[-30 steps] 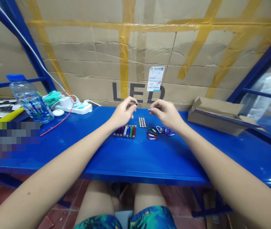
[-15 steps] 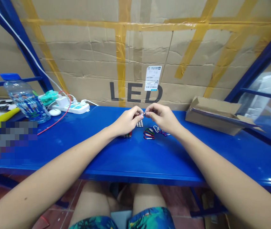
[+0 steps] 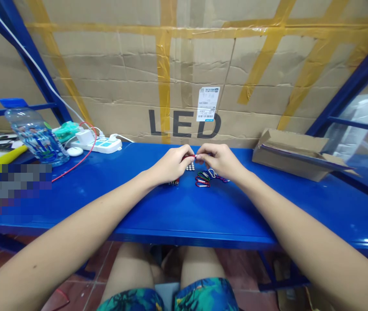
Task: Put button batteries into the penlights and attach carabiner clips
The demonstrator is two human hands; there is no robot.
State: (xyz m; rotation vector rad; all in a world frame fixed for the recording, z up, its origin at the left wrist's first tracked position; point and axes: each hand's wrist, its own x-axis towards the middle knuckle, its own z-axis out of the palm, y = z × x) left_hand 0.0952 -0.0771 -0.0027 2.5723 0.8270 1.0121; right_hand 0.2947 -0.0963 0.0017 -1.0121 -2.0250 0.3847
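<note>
Above the far half of the blue table, my left hand [image 3: 171, 166] and my right hand [image 3: 221, 159] meet fingertip to fingertip. Both are pinched on a small red and silver piece [image 3: 195, 156], mostly covered by the fingers, so its kind cannot be made out. Beneath the fingertips lie several small silver pieces [image 3: 190, 166] in rows. Several slim red and metallic pieces [image 3: 174, 182] stick out from under my left hand. To the right of them, below my right hand, is a group of carabiners [image 3: 202, 182] in red, green, silver, blue and purple.
On the left of the table [image 3: 171, 216] stand a plastic bottle [image 3: 38, 134] and a white power strip [image 3: 106, 145], with a red cable [image 3: 82, 162] alongside. An open cardboard box [image 3: 289, 160] lies at the right. A large taped carton [image 3: 112, 82] forms the back.
My hands stay together over the same spot, with the right fingertips slightly lower and shifted around the small piece. More of its red part shows now. The camera view has shifted slightly.
</note>
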